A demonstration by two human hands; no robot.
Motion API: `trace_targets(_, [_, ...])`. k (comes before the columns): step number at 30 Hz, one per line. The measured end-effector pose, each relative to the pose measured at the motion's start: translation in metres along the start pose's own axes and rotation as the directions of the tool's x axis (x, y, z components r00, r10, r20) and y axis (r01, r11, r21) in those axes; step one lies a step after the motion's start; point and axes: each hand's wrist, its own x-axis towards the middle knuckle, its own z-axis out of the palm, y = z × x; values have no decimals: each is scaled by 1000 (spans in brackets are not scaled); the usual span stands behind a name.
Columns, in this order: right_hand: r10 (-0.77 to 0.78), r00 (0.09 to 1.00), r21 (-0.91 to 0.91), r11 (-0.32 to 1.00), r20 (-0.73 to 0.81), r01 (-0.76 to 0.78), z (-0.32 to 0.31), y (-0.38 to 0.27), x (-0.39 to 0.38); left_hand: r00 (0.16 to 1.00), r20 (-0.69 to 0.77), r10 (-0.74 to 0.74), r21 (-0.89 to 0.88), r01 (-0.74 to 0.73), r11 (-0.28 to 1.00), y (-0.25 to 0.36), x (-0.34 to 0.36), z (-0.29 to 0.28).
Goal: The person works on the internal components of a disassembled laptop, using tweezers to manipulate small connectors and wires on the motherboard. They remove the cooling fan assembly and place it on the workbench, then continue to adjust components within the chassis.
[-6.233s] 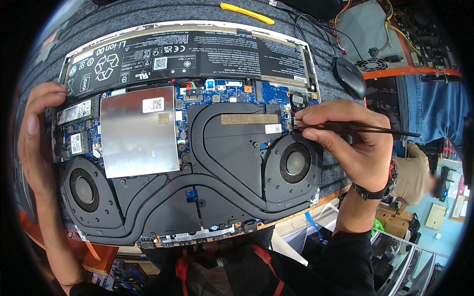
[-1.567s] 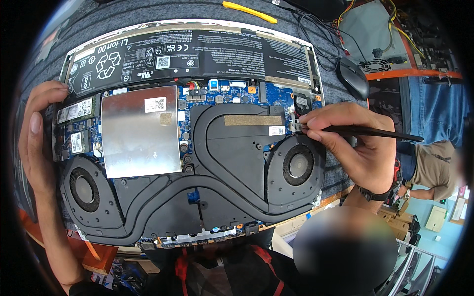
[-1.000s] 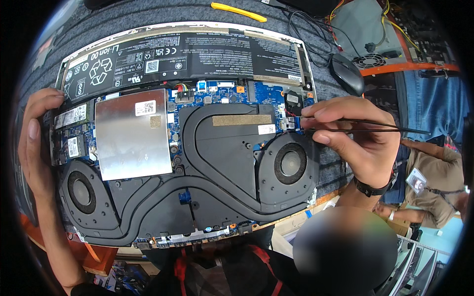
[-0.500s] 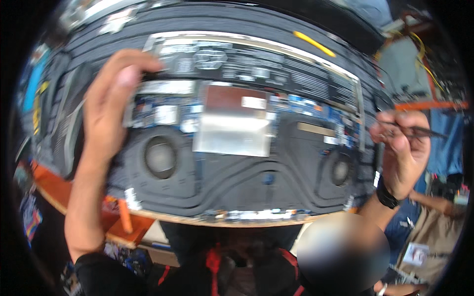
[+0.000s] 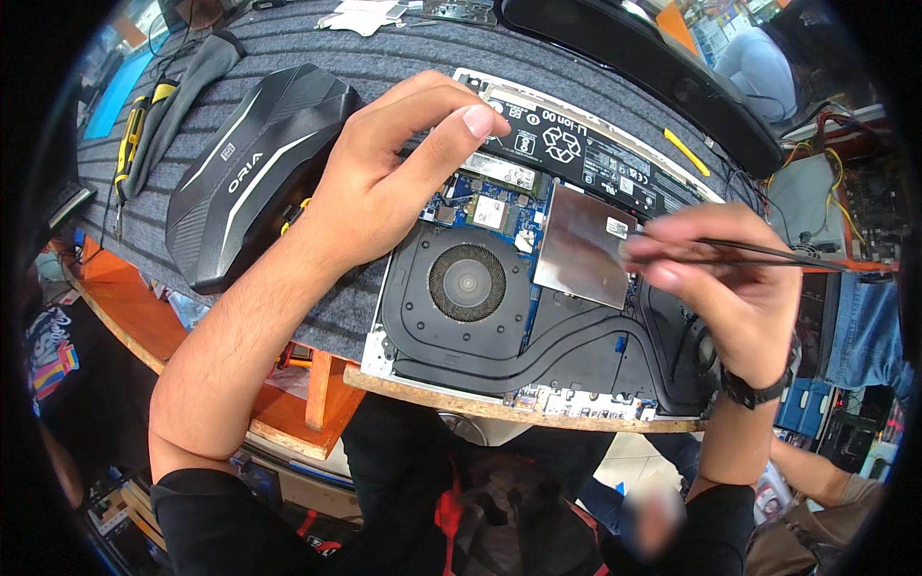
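Observation:
An opened laptop base (image 5: 461, 360) lies before me with its internals exposed. Its black battery (image 5: 600, 158) runs along the far side, above a shiny metal plate (image 5: 581, 245) and a round fan (image 5: 468, 281). My left hand (image 5: 403, 178) reaches over the left edge, thumb and forefinger tips close together at the battery's left end. Whether something small sits between them cannot be made out. My right hand (image 5: 735, 288), its fingertips blurred, grips black tweezers (image 5: 768, 254) over the plate's right side. The tweezers' narrow end points right, away from the laptop.
Left of the laptop rests a black angular case (image 5: 259, 173), with a yellow-black screwdriver (image 5: 134, 144) beyond it. A yellow stick tool (image 5: 687, 152) lies past the battery. A long black bar-shaped device (image 5: 643, 72) spans the far side. The wooden table edge (image 5: 519, 411) runs nearest me.
My right hand with the tweezers has come from beyond the laptop's right edge to above the metal plate. The view has shifted, putting the laptop farther right. My left hand stays by the battery.

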Motion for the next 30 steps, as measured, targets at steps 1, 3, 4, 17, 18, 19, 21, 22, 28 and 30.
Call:
trace_targets(1, [-5, 998, -51, 999, 66, 9, 5, 1, 10, 1000, -5, -3, 12, 3, 1000, -1, -2, -1])
trace_targets(3, [8, 986, -102, 995, 164, 9, 12, 1, 27, 1000, -5, -4, 18, 4, 1000, -2, -1, 0])
trace_targets(4, [45, 978, -124, 992, 204, -20, 14, -1, 34, 1000, -1, -10, 15, 10, 1000, -2, 0, -1])
trace_targets(17, [-72, 785, -376, 849, 616, 372, 10, 10, 84, 999, 33, -28, 28, 27, 999, -5, -1, -3])
trace_targets(18, [-71, 785, -377, 848, 616, 372, 11, 11, 84, 999, 30, -24, 22, 23, 1000, -6, -1, -3])
trace_targets(19, [-69, 785, -381, 846, 616, 373, 11, 10, 83, 1000, 25, -17, 14, 17, 1000, -6, -1, -2])
trace_targets(21, [-78, 795, -375, 851, 601, 367, 12, 8, 84, 1000, 21, -10, 1, 10, 1000, -7, -1, -1])
trace_targets(22, [-86, 807, -370, 857, 584, 360, 12, 5, 85, 1000, 21, -7, -8, 7, 1000, -7, 0, 0])
trace_targets(28, [-190, 850, -314, 871, 492, 377, 11, -15, 100, 994, -107, 37, -94, -48, 994, -13, 1, 8])
trace_targets(30, [-97, 876, -159, 968, 473, 193, 3, -73, 101, 989, -114, 92, -70, -100, 993, -10, 5, 5])
